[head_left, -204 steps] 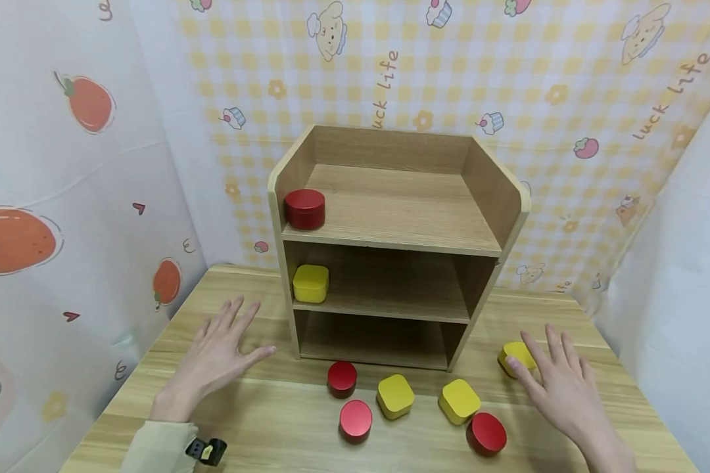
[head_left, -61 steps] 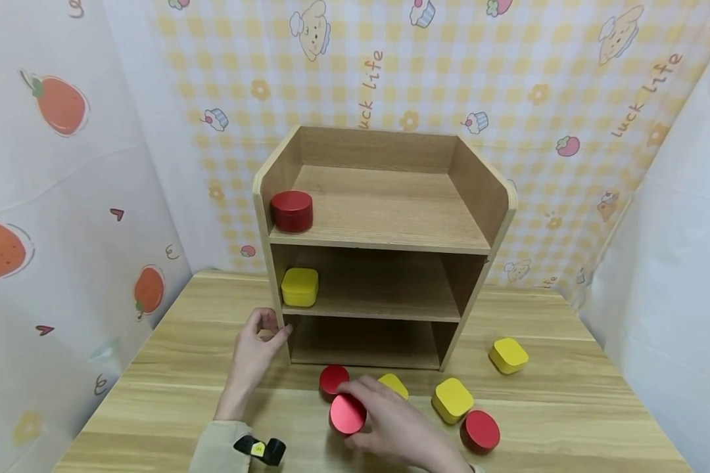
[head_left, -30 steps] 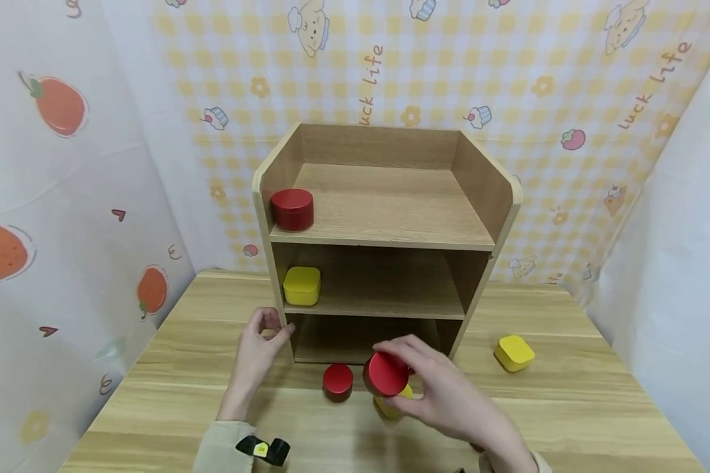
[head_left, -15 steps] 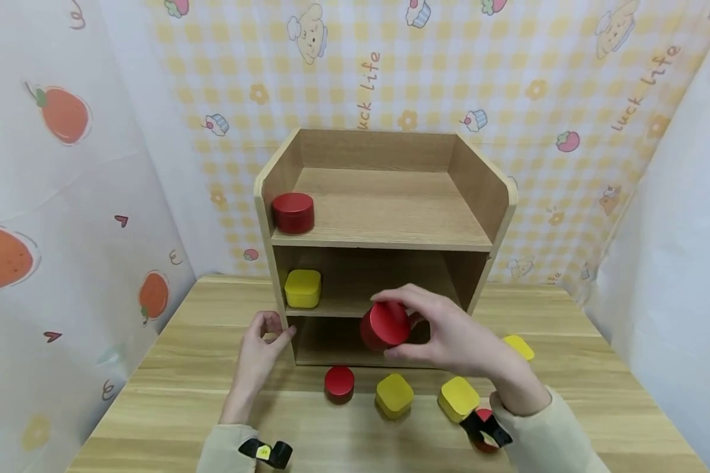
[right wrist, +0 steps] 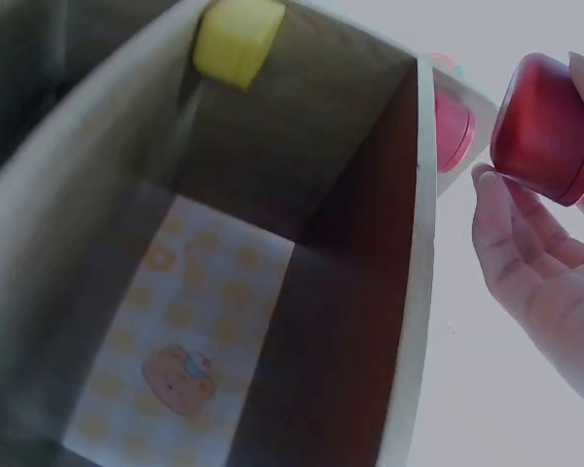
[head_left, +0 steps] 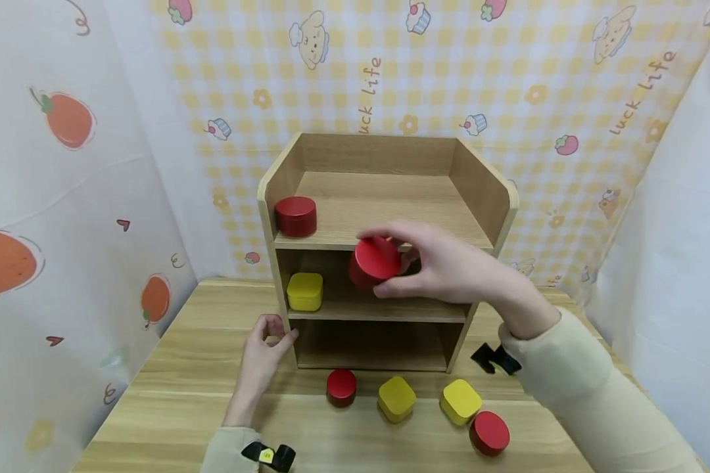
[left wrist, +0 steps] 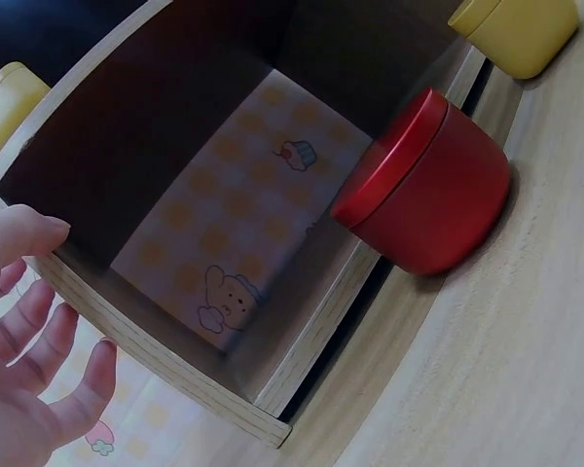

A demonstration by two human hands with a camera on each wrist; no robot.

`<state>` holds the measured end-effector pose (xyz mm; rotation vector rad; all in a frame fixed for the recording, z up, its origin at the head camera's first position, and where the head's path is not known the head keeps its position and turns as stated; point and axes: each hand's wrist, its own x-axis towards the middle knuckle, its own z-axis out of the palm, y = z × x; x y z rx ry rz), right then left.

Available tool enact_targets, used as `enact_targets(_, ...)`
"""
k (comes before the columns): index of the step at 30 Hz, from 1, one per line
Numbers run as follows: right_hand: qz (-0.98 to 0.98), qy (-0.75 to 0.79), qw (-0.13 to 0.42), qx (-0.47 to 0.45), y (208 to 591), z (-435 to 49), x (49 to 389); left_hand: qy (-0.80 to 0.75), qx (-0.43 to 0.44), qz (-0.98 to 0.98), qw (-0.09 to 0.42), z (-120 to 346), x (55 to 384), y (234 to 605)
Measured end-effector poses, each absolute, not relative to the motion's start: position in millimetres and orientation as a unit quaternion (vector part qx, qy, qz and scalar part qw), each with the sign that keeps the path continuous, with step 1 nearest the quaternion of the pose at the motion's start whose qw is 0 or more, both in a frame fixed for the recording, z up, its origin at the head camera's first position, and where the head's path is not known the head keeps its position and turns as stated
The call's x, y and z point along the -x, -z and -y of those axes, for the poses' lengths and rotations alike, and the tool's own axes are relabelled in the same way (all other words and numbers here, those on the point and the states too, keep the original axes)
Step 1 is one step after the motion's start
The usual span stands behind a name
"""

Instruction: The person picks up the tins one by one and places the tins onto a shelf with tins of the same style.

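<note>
My right hand (head_left: pixel 444 266) grips a round red tin (head_left: pixel 374 261) by its sides, thumb below and fingers above, in front of the wooden shelf's top board. The right wrist view shows this tin (right wrist: pixel 545 131) tilted between thumb and fingers. My left hand (head_left: pixel 260 358) holds the left side panel of the wooden shelf (head_left: pixel 384 244) low down. In the left wrist view its thumb (left wrist: pixel 29 233) lies at the panel's edge, the other fingers curled outside. Another red tin (head_left: pixel 296 217) stands at the top board's left end; a yellow square tin (head_left: pixel 305 292) stands on the middle board.
On the table (head_left: pixel 213 328) before the shelf stand a red tin (head_left: pixel 341 387), a yellow tin (head_left: pixel 397 399), another yellow tin (head_left: pixel 461 402) and a further red tin (head_left: pixel 490 433) close beside it. A checked curtain (head_left: pixel 355 66) hangs behind; white cloth (head_left: pixel 662 263) hangs at right.
My right hand took hold of the red tin on the table and raised it to the shelf's upper part. My left hand moved in from the left and took the side panel.
</note>
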<state>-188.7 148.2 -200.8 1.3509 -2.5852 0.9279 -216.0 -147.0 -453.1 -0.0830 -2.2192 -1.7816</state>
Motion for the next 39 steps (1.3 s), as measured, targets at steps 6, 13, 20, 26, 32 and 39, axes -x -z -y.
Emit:
enact_targets(6, 0.870, -0.249, 0.051, -0.423, 175.7, -133.6, 208.9, 0.618, 0.028, 0.772, 0.148, 147.4, 215.6, 452.8)
enact_targets(13, 0.904, -0.210, 0.061, -0.368, 151.6, -128.0, 228.9, 0.623, 0.031, 0.768, 0.144, 145.3, 213.1, 449.0)
enact_targets(20, 0.924, -0.170, 0.048, -0.339, 141.2, -124.0, 246.4, 0.621, 0.026, 0.769, 0.150, 145.9, 215.1, 453.8)
enact_targets(26, 0.929, -0.177, 0.033, -0.324, 141.8, -122.1, 254.8, 0.623, 0.030, 0.768, 0.149, 146.4, 214.2, 451.5)
enact_targets(32, 0.929, -0.173, 0.021, -0.325, 150.6, -115.7, 259.0, 0.619, 0.026, 0.771, 0.148, 146.7, 214.7, 451.8)
enact_targets(39, 0.927, -0.156, 0.032, -0.341, 158.9, -110.5, 261.9, 0.622, 0.025, 0.768, 0.151, 146.0, 216.1, 453.5)
